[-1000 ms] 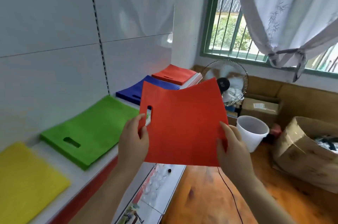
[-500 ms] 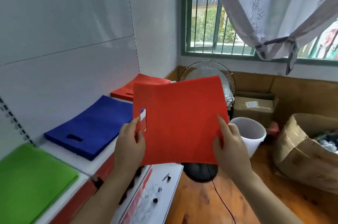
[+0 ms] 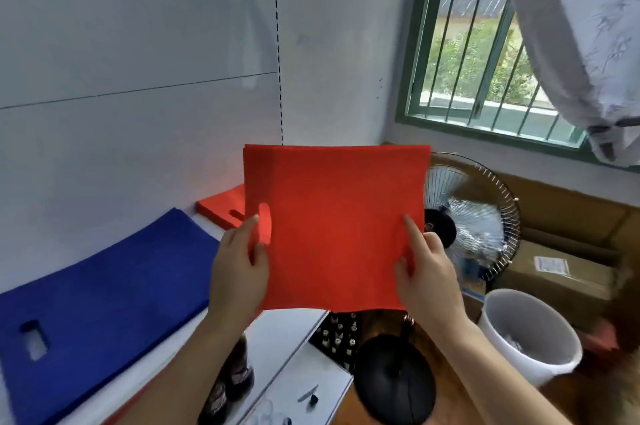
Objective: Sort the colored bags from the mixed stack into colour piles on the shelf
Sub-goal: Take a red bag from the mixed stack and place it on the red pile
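Both hands grip one red bag (image 3: 337,227) upright by its side edges: left hand (image 3: 239,272) pinches beside the handle slot, right hand (image 3: 427,274) pinches the right edge. Step: carrying it to the red pile (image 3: 221,206), far end of the shelf (image 3: 266,331) past the blue pile (image 3: 104,293). Next: lay flat, edges aligned.

One red bag (image 3: 336,227) held, one red pile (image 3: 221,204), one blue pile (image 3: 104,289).

The single head-worn camera is looking forward and down, close over the shelf (image 3: 277,331) front edge, facing the window (image 3: 485,43) corner.
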Demonstrator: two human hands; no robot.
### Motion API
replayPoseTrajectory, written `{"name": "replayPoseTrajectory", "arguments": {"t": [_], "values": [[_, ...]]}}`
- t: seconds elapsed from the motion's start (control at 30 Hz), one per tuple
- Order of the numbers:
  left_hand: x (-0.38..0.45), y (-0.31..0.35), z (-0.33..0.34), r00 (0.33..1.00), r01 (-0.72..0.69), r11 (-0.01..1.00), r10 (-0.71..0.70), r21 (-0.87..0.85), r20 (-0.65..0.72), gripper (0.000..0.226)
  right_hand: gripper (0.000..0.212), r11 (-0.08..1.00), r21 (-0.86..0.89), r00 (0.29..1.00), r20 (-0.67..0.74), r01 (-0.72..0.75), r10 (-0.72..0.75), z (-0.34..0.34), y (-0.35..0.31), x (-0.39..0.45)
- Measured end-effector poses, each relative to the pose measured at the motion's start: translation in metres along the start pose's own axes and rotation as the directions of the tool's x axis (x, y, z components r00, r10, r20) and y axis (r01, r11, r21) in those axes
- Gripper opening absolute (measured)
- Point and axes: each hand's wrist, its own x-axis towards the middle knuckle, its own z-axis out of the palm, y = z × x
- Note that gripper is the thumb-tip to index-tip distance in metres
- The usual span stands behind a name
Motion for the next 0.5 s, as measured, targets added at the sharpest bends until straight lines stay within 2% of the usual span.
{"name": "replayPoseTrajectory", "arguments": {"t": [0.23,0.37,0.5], "values": [[0.084,-0.017,0.051,0.994,0.052,0.996,-0.046,0.071,-0.096,0.045,0.063,0.996,0.009,0.995,0.057,0.088,-0.088,0.046,0.027,0.123],[0.105,-0.030,0.059,0.982,0.128,0.983,-0.106,0.136,-0.154,0.043,0.053,0.989,0.054,0.978,0.151,0.137,-0.144,0.086,0.035,0.177],[0.119,-0.042,0.065,0.960,0.227,0.946,-0.176,0.233,-0.220,0.043,0.055,0.971,0.116,0.944,0.235,0.210,-0.232,0.134,0.045,0.232]]}}
